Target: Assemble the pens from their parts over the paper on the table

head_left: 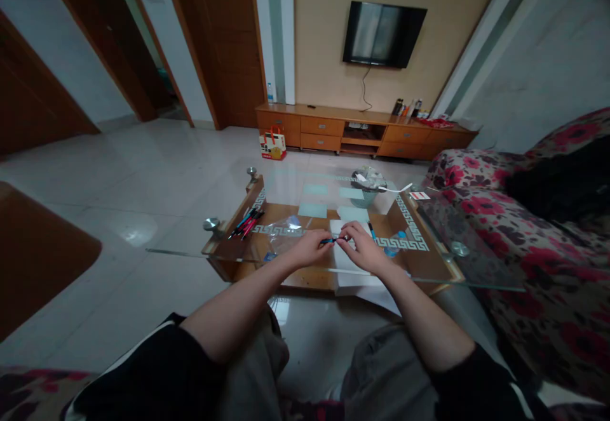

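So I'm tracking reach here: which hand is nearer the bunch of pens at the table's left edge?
Left. The left hand sits just right of the bunch of pens, gripping a blue pen; the right hand is farther right, over white paper.

Glass table (443, 262): left hand (309, 248) and right hand (365, 249) jointly pinch blue pen (330, 240) over white paper (347, 262); pens (245, 223) lie leftward.

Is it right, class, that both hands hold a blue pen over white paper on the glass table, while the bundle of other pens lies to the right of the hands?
Not quite. In the head view the left hand and right hand do hold the blue pen over the white paper on the glass table, but the bundle of pens lies to their left.
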Demonstrator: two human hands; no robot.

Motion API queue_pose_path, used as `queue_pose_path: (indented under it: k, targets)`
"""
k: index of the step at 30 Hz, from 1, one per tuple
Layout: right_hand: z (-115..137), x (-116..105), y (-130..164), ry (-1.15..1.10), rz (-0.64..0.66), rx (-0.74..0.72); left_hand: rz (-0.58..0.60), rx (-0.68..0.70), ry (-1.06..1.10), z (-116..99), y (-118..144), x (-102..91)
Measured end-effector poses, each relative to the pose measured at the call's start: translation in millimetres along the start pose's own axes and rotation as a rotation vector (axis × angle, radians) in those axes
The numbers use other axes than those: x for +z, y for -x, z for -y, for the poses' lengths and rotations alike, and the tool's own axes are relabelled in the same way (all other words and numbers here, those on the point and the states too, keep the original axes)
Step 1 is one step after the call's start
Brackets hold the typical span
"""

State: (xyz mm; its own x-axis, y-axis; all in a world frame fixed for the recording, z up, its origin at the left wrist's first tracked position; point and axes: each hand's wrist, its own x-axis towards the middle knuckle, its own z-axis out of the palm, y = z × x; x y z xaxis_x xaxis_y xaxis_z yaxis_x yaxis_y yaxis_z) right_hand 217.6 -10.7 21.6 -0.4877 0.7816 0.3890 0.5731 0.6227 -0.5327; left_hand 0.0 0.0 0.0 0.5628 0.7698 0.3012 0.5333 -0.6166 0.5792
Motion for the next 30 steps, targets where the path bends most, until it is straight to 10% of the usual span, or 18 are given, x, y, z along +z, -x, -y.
queue_pose_path:
  k: [30]
  targets:
    - [-15,14,-7,-0.298,-0.234,0.245,-0.008,-0.003,0.122,3,1,1.6]
